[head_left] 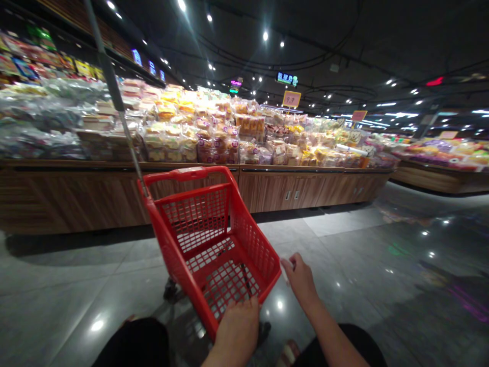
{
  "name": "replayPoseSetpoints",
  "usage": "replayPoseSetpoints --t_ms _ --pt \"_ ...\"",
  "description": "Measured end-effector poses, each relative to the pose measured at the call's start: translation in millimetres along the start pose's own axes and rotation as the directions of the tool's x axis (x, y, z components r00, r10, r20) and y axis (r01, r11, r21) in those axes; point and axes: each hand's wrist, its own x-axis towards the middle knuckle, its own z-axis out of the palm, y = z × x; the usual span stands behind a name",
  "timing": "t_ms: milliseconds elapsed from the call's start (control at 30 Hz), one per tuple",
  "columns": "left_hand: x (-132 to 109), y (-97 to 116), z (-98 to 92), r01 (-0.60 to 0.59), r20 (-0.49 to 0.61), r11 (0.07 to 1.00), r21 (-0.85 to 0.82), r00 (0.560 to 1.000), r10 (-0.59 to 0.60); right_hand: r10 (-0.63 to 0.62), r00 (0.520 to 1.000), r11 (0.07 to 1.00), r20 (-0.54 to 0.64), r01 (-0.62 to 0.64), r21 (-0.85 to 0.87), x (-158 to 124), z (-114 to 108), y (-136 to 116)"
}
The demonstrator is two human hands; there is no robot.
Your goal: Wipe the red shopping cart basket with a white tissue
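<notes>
A red plastic shopping cart (179, 224) with a grid basket stands on the floor in front of me, tilted in the view. My left hand (239, 326) is closed over the near rim of the cart, its fingers wrapped on the edge. Just right of the cart's near right corner is my right hand (300, 278), fingers curled, pinching a small whitish item (284, 270) that looks thin. A grey pole (110, 76) rises from the cart's far left corner.
Beyond the cart runs a long wooden display counter (282, 188) piled with bagged baked goods (217, 132). Price signs (292, 99) stand above it. Another counter (439, 176) is at the right. Shiny grey tiles (344, 255) cover the floor.
</notes>
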Motion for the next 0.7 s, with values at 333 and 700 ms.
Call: replayPoseSetpoints --t_ms 333,700 --pt "-3 -9 -4.4 -0.029 0.023 0.999 -0.042 0.999 0.03 -0.105 0.975 0.975 0.195 0.139 -0.173 41 5 -30" --pt "-6 -23 -0.2 -0.069 0.029 0.997 -0.037 0.997 0.07 -0.088 0.951 0.932 0.295 0.184 -0.314 32 4 -42"
